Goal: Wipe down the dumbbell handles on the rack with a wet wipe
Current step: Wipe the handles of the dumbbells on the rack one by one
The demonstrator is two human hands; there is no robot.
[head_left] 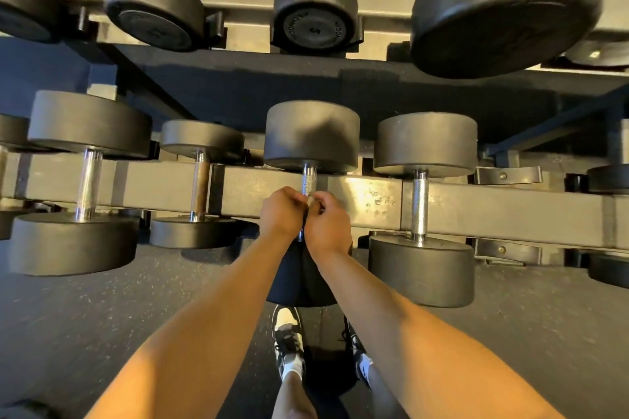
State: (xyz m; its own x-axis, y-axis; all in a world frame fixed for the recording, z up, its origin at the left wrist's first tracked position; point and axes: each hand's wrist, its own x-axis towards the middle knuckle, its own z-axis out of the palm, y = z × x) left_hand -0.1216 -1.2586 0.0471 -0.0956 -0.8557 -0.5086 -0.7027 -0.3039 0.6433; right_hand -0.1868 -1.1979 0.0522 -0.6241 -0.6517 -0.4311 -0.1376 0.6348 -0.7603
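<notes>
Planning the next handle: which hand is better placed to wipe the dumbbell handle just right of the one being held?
Probably the right hand: it sits on the side nearer that handle, while the left hand would cross over.

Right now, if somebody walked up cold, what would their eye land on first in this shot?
Dead centre, the left hand and right hand meet, pinching a small pale wet wipe at the knurled handle of the middle dumbbell on the lower tier. Next comes the huge dumbbell head looming top right on the upper tier. A brownish handle stands out on the neighbouring dumbbell just to the left.
</notes>
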